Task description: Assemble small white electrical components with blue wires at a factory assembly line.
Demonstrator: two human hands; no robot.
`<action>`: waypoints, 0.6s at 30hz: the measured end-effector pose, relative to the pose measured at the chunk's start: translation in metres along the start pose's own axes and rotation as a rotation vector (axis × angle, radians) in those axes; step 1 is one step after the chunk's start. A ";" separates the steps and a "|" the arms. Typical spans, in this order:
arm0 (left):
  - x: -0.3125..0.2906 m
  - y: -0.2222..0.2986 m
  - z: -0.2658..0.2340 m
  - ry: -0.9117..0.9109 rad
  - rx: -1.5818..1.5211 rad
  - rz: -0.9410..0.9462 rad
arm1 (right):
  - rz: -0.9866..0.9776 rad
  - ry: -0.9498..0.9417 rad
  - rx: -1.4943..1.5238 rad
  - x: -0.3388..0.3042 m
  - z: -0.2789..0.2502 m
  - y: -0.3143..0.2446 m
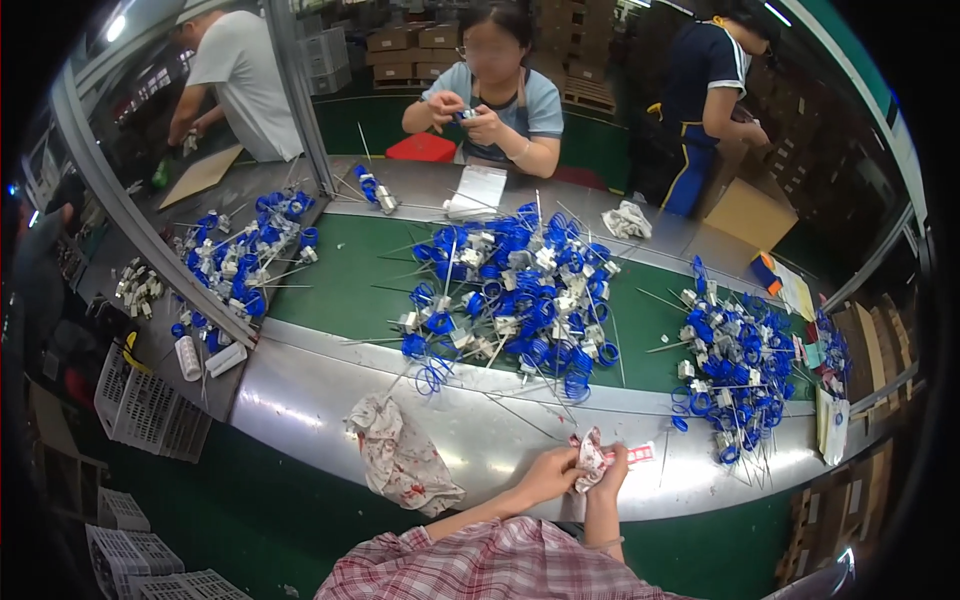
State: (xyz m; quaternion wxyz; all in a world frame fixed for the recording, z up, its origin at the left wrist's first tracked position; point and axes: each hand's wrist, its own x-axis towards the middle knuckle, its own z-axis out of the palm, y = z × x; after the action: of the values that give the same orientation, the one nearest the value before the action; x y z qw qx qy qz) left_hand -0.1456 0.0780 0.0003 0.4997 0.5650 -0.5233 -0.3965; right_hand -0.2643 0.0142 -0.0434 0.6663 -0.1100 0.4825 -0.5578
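Over the metal edge of the bench, my left hand (548,474) is closed, its fingertips pinching a small white cloth with red stains (591,458). Right beside it, my right hand (608,482) is closed round a flat red-and-white piece (640,454) that sticks out past its fingers. The stained cloth lies between the two hands and touches both. Farther left, a larger crumpled rag with red spots (405,458) is spread on the metal. Beyond my hands lies a big heap of blue coiled cables with white connectors and thin metal rods (530,290).
A second heap of the same parts (735,365) lies to the right, another (240,250) to the left. A green belt (350,290) crosses the bench. A co-worker (490,110) sits opposite, handling a small blue part. Metal posts (297,100) and grey crates (150,405) stand left.
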 end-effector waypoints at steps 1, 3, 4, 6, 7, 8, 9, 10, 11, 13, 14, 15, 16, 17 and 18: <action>-0.001 -0.001 -0.001 0.057 0.023 0.058 | -0.031 0.109 0.045 0.004 0.003 -0.003; -0.007 -0.015 -0.014 -0.048 0.137 -0.033 | -0.059 0.099 0.153 0.033 -0.027 -0.028; -0.010 -0.024 -0.025 -0.166 0.247 -0.111 | -0.082 0.165 0.208 0.028 -0.019 -0.050; -0.007 0.002 -0.072 -0.561 0.297 -0.085 | -0.345 0.193 0.021 0.042 -0.036 -0.086; -0.006 0.014 -0.110 -0.582 0.321 0.114 | -0.389 0.139 -0.078 0.029 -0.027 -0.095; 0.004 0.028 -0.152 -0.554 -0.033 0.000 | -0.445 0.093 -0.177 0.017 -0.019 -0.104; 0.022 -0.002 -0.184 -0.470 0.288 -0.050 | -0.452 0.106 -0.185 0.011 -0.018 -0.105; 0.040 0.026 -0.208 0.003 0.193 -0.073 | -0.494 0.086 -0.279 0.004 -0.017 -0.107; 0.058 0.031 -0.229 0.325 0.392 -0.143 | -0.534 0.057 -0.369 0.002 -0.014 -0.105; 0.072 -0.036 -0.288 0.618 0.833 0.065 | -0.525 0.008 -0.410 -0.001 -0.004 -0.085; 0.077 -0.067 -0.306 0.595 1.008 0.068 | -0.529 -0.006 -0.461 -0.005 -0.004 -0.075; 0.079 -0.091 -0.315 0.601 1.014 0.066 | -0.499 -0.023 -0.442 -0.010 0.000 -0.068; 0.083 -0.111 -0.322 0.527 0.991 0.089 | -0.470 -0.028 -0.459 -0.011 -0.001 -0.061; 0.089 -0.116 -0.317 0.438 0.955 0.118 | -0.484 -0.047 -0.452 -0.012 -0.004 -0.060; 0.089 -0.119 -0.317 0.432 0.951 0.124 | -0.495 -0.070 -0.444 -0.013 -0.006 -0.061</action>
State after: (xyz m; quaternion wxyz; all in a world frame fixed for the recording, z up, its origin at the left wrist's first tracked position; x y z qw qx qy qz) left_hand 0.1980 0.0315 -0.0504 0.3071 0.7662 -0.5631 0.0404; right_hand -0.3064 0.0065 0.0019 0.4864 -0.3855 0.5277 -0.5799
